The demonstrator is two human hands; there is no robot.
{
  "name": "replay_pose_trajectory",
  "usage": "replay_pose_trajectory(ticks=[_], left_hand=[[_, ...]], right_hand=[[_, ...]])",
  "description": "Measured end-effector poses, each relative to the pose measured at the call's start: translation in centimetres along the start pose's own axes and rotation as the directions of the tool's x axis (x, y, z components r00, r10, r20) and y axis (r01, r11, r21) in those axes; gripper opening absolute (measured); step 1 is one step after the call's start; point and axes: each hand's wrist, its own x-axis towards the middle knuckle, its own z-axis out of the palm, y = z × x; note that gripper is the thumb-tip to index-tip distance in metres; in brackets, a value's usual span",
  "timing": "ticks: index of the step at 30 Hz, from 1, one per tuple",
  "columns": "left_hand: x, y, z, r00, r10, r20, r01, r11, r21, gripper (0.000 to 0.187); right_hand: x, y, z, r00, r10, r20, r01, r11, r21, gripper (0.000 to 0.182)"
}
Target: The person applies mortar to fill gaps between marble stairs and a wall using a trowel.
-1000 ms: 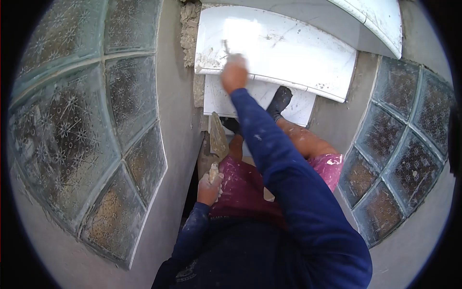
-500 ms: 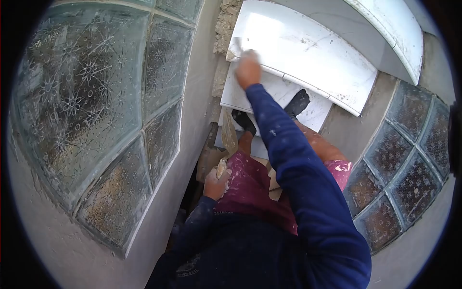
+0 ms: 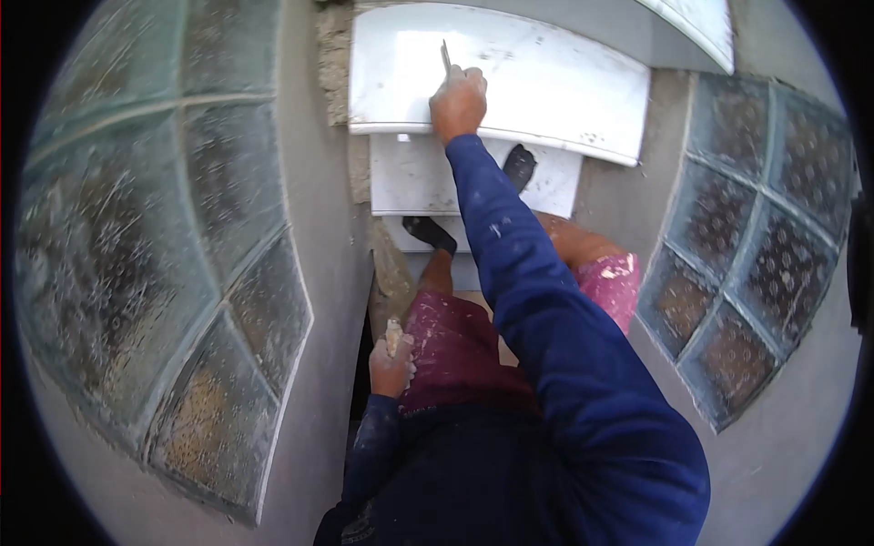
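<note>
My right hand [image 3: 458, 102] reaches out over the white stair tread [image 3: 546, 77], closed around a scraper [image 3: 445, 55]. Only its thin metal blade shows, nearly edge-on and pointing away from me; the handle is inside my fist. Low by my left thigh, my left hand [image 3: 391, 371] grips a trowel [image 3: 391, 273] by its pale, crusted handle. The trowel's long, mortar-smeared blade points forward beside the wall. Small dark specks and smears mark the tread.
A lower white step [image 3: 428, 177] lies under my dark-socked feet, and a higher step [image 3: 701, 23] curves above right. Rough broken masonry [image 3: 335, 64] edges the tread on the left. Glass-block windows stand in the left wall [image 3: 300, 164] and the right wall [image 3: 669, 136].
The view has turned, so the steps now sit straighter and further left. My right hand has moved inward along the tread from its left edge. Both hands keep their tools.
</note>
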Motion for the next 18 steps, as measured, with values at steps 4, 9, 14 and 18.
replay_pose_trajectory(ticks=[4,9,14,18], left_hand=[[0.7,0.1,0.9,1.000,0.001,0.000,-0.001,1.000,0.025,0.029],[1.1,1.0,1.0,0.999,0.030,0.028,-0.033,0.994,0.102,0.031],[1.9,2.0,2.2,0.998,0.048,0.050,-0.055,0.987,0.150,0.031],[1.4,2.6,2.9,0.995,0.066,0.077,-0.079,0.980,0.182,0.031]], right_hand=[[-0.8,1.5,1.3,0.867,-0.373,0.329,0.385,0.923,0.031,0.015],[4.0,12.9,-6.9,0.985,-0.036,0.168,0.061,0.987,-0.148,0.016],[3.9,30.4,-18.4,0.947,0.322,0.006,-0.293,0.868,-0.401,0.024],[2.1,24.2,-14.1,0.968,0.230,0.102,-0.184,0.925,-0.333,0.021]])
